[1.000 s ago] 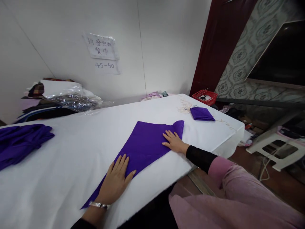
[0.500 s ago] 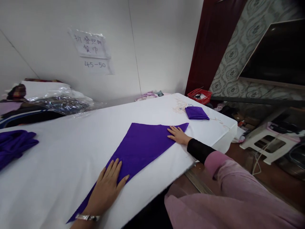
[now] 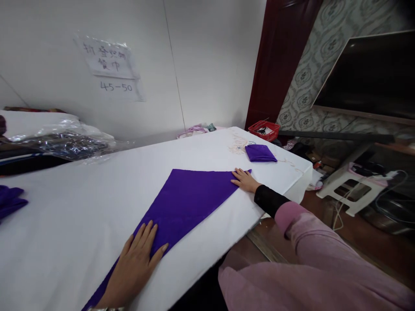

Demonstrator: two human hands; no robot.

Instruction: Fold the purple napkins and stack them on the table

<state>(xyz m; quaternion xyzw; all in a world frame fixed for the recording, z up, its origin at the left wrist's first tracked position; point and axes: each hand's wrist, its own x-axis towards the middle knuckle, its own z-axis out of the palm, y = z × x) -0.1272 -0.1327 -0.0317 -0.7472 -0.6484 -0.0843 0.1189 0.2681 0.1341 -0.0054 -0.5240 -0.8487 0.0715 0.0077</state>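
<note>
The left hand (image 3: 131, 263) lies with its fingers spread flat on the purple cloth (image 3: 184, 196), and the right hand (image 3: 246, 180) rests with fingers outstretched near the far corner, covering most of it; the cloth stretches between them. Under the left palm and wrist its edge is hidden, its near tip cut off below, as is most of a bracelet (image 3: 108, 309). Beyond the right fingers a folded purple cloth (image 3: 261, 154) sits on the white-covered desk (image 3: 97, 203), while far left of the left fingers a purple bundle (image 3: 11, 201) is cropped.
</note>
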